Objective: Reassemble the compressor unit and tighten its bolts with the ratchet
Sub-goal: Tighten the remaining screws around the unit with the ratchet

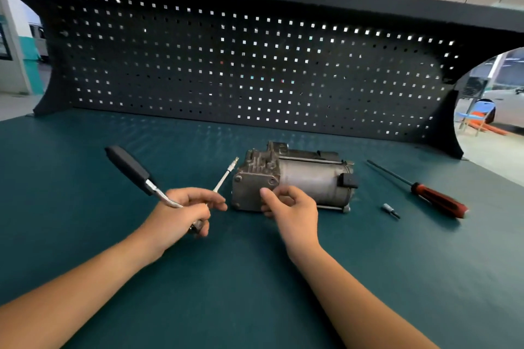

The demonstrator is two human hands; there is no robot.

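Observation:
The grey metal compressor unit [295, 178] lies on its side in the middle of the green bench mat. My right hand [289, 210] rests against its square front cover, thumb on the plate and fingers curled at its lower edge. My left hand [187, 210] grips the ratchet [133, 171] near its head, so the black handle points up and to the left. A long thin bolt [225, 177] sticks out from between the left hand's fingers, its tip pointing toward the unit's upper left corner.
A red-handled screwdriver [425, 193] lies to the right of the unit. A small socket bit [390, 210] sits between them. A black pegboard [255, 65] closes off the back of the green bench mat [255, 278].

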